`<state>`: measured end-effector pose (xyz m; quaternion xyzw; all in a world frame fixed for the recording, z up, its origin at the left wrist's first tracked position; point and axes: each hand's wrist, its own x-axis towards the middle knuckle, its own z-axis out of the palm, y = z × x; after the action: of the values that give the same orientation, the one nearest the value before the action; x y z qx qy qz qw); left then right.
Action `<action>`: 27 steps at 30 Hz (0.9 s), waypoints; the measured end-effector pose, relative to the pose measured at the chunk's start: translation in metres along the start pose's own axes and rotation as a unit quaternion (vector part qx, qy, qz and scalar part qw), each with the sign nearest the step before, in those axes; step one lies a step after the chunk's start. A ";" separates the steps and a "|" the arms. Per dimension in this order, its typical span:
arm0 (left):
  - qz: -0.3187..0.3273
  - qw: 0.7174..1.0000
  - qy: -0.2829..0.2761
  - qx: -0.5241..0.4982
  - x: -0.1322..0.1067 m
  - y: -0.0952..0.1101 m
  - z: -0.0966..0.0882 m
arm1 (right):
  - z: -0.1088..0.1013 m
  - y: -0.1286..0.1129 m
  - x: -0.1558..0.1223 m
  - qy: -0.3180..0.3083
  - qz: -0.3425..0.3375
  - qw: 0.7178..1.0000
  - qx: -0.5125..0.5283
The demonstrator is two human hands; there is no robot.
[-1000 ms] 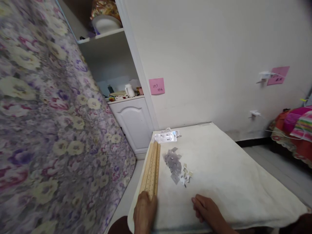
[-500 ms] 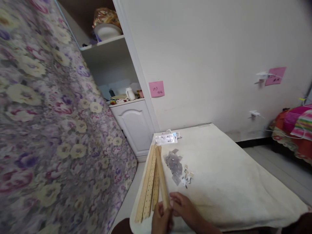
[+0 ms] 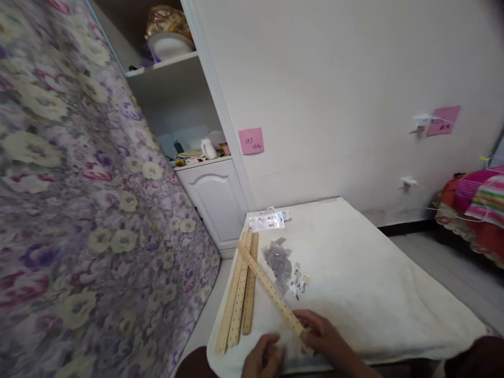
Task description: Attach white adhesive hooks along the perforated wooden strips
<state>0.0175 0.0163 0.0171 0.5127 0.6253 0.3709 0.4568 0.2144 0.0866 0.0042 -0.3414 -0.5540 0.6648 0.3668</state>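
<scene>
My right hand [image 3: 325, 338] is closed around the near end of a long wooden slat with a row of small holes [image 3: 270, 287]; the slat slants up to the left across the table. My left hand [image 3: 263, 359] is just left of that end, fingers curled, its grip blurred. Three more wooden slats [image 3: 238, 299] lie side by side along the left edge of the white cloth-covered table [image 3: 370, 283]. A pile of small grey plastic bags and tiny white parts [image 3: 285, 268] lies just right of the slats.
A clear blister pack [image 3: 266, 221] rests at the table's far left corner. A floral mattress [image 3: 79, 210] leans on the left. A white cabinet with shelves [image 3: 210, 194] stands behind it. Pink notes [image 3: 251, 140] hang on the wall. Bright bedding [image 3: 478, 205] sits at right.
One slat was lifted off the stack at the table's left edge, and its near end has swung right so that it now lies slanted. Both hands moved to its near end.
</scene>
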 end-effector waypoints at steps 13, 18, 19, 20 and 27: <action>0.057 0.956 0.271 0.102 0.018 -0.002 -0.010 | -0.204 -0.047 -0.085 0.004 0.077 0.979 -0.191; 0.096 0.931 0.278 0.217 0.026 -0.004 -0.004 | -0.229 -0.047 -0.075 0.022 0.058 0.961 -0.271; 0.099 0.926 0.276 0.239 0.028 -0.004 -0.002 | -0.233 -0.043 -0.074 0.022 0.042 0.956 -0.289; 0.100 0.922 0.270 0.260 0.029 -0.003 0.000 | -0.238 -0.038 -0.073 0.028 0.030 0.949 -0.312; 0.027 0.892 0.225 0.390 0.044 0.017 0.008 | -0.252 -0.007 -0.069 0.111 -0.032 0.883 -0.455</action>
<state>0.0274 0.0622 0.0218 0.5692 0.7915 0.2153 0.0565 0.4668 0.1502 -0.0243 -0.5247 -0.7617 0.2854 0.2512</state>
